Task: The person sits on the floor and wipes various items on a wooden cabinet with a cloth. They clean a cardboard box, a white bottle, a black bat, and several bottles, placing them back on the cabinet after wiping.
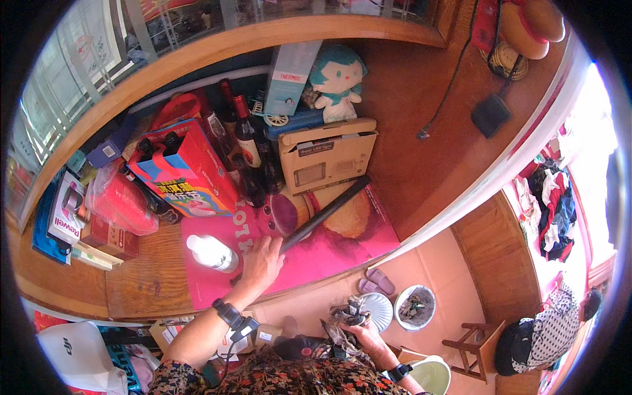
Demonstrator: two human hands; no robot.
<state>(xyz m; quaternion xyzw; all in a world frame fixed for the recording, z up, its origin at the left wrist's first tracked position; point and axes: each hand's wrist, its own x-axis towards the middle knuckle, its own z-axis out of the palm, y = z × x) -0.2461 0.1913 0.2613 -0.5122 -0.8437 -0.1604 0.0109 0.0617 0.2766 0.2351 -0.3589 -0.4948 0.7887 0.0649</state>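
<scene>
My left hand (262, 262) is curled around the near part of a long black rod (326, 216), which slants over a pink printed sheet (316, 266) on the wooden cabinet top. Just left of that hand, a white bottle (212, 253) lies tilted in bright glare. Low in front of my body, my right hand (366, 339) grips a crumpled, dark-stained cloth (348, 316). The rod's far end reaches the foot of an opened cardboard light box (328, 155).
Wine bottles (247, 138), a red gift bag (187, 173) and a plush doll (338, 84) stand behind. A cable with a black adapter (490, 115) hangs at right. On the floor are a waste bin (414, 307), slippers (376, 281), a wooden stool (476, 348) and a pale green bucket (434, 375).
</scene>
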